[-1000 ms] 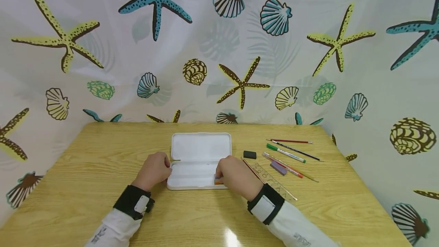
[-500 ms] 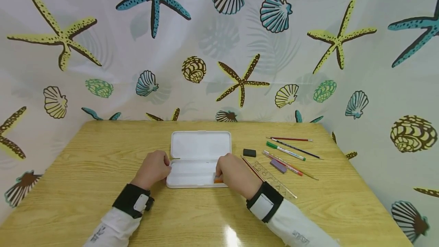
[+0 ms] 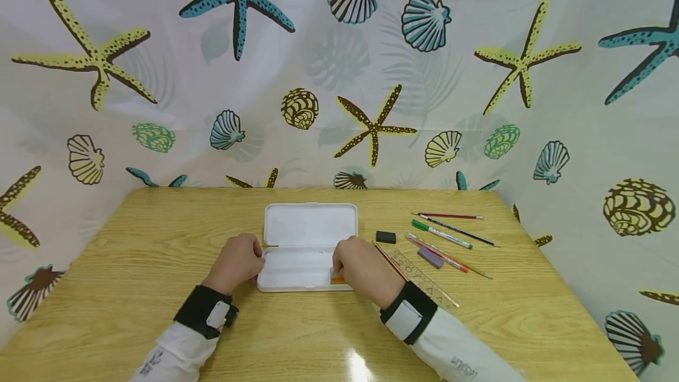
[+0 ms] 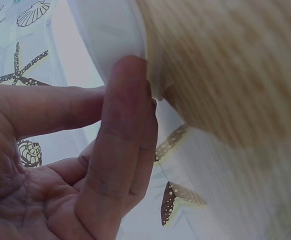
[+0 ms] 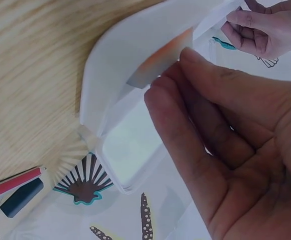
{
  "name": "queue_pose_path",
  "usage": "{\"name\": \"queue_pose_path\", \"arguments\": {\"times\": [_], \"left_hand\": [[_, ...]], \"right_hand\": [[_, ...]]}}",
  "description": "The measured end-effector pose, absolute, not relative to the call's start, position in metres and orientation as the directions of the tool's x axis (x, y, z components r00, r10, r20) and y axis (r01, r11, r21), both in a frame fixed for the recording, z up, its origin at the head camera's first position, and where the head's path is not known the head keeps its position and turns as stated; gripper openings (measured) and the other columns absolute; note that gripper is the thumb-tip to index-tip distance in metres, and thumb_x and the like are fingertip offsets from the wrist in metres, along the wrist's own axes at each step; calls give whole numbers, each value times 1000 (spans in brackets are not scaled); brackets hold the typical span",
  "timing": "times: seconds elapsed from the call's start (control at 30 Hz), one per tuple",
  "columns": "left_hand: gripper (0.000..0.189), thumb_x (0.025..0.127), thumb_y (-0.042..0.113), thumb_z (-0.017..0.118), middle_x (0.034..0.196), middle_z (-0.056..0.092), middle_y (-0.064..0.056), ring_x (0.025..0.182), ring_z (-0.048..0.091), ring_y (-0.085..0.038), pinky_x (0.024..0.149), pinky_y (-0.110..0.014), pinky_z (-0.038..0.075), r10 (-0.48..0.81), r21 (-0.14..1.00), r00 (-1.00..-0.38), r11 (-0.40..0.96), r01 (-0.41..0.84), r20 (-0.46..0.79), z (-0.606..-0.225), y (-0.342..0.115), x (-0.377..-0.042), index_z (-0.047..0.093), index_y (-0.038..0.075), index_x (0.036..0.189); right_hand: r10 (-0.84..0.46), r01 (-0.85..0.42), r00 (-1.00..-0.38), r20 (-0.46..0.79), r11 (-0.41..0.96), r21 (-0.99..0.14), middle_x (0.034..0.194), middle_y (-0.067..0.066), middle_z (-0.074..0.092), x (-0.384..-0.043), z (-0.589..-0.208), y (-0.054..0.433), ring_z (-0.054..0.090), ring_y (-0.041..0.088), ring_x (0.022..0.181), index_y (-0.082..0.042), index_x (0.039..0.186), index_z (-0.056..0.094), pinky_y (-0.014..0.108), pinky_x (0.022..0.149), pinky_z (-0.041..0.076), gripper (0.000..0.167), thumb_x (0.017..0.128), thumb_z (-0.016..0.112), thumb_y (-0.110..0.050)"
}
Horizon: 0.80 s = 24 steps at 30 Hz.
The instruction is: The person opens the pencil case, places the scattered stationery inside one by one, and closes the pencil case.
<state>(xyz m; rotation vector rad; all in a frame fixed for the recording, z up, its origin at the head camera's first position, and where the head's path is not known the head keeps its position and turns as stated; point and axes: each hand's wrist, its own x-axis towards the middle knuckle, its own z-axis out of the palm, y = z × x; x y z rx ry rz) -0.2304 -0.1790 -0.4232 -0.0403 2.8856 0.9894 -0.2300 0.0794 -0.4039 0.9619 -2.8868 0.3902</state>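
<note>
A white pencil case (image 3: 297, 276) lies with its lid (image 3: 310, 224) folded back. My left hand (image 3: 237, 262) is at its left end, thumb and fingers pinching the white wall (image 4: 113, 37) in the left wrist view. Inside the right end of the tray, my right hand (image 3: 367, 270) pinches a small rectangular orange-and-white block (image 3: 337, 277) between thumb and fingers. The right wrist view shows the block (image 5: 163, 60) against the case's inner wall, its near edge hidden by the fingertips. Whether it is an eraser I cannot tell.
Right of the case lie a black block (image 3: 385, 237), a purple block (image 3: 430, 257), a clear ruler (image 3: 424, 280), a brown pencil (image 3: 390, 261), a green-capped marker (image 3: 442, 234) and several other pencils. A shell-patterned cloth (image 3: 318, 75) hangs behind the wooden table (image 3: 175, 223).
The head view has tilted slightly. Both hands, the pencil case and the orange-and-white block stay essentially where they were.
</note>
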Motion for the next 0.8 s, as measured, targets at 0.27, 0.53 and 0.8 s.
{"name": "queue_pose_path", "arguments": {"times": [0.27,0.53,0.8], "left_hand": [[5,82,2,62,72,60,-12,53,58,-18,50,-27,44,5,611,-996,790,-51,-90,-424,-178,-230,60,-1,85],[6,82,3,63,74,61,-12,55,58,-19,51,-28,44,14,595,-997,803,-35,-77,-424,-180,-231,61,-1,85],[6,82,3,64,75,61,-13,56,58,-19,51,-28,45,17,598,-997,801,-32,-75,-424,-179,-231,61,-2,85]], "right_hand": [[-555,-573,-819,144,776,-265,84,2,74,-229,-395,82,65,12,77,-10,80,77,24,68,52,11,82,73,1],[-497,-511,-858,133,795,-326,82,-1,72,-225,-373,90,62,10,72,-10,80,76,29,67,53,7,84,75,-5],[-371,-395,-919,134,851,-346,83,-1,74,-225,-349,113,64,11,73,-13,83,78,29,68,54,6,84,76,-8]]}}
